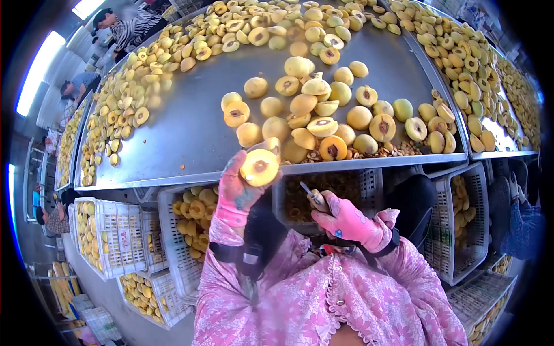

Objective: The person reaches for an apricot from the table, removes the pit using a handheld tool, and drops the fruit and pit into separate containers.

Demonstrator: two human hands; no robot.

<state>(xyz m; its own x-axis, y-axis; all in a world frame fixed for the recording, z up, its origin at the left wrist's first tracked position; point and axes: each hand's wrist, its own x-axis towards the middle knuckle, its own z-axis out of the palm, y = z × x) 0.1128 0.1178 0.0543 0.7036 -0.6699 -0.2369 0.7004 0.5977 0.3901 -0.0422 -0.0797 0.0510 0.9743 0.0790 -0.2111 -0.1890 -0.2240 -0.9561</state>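
Note:
In a pink glove, my left hand point(238, 193) holds up a halved yellow fruit point(259, 168), its cut face with a brown centre turned toward me, just over the table's front edge. My right hand point(344, 218), gloved in pink too, is closed around a small knife point(307, 189) whose blade points up and left. The two hands are apart. Beyond them, whole and halved fruits point(303, 105) lie in a loose pile on the metal table point(199, 122). Small brown pits point(398, 150) lie along its front edge at the right.
Below the edge, a crate of fruit point(173, 245) stands left and a dark-filled crate point(372, 187) in the middle. White crates point(118, 233) are stacked farther left; another crate point(447, 230) stands right. Co-workers point(130, 29) are at the upper left.

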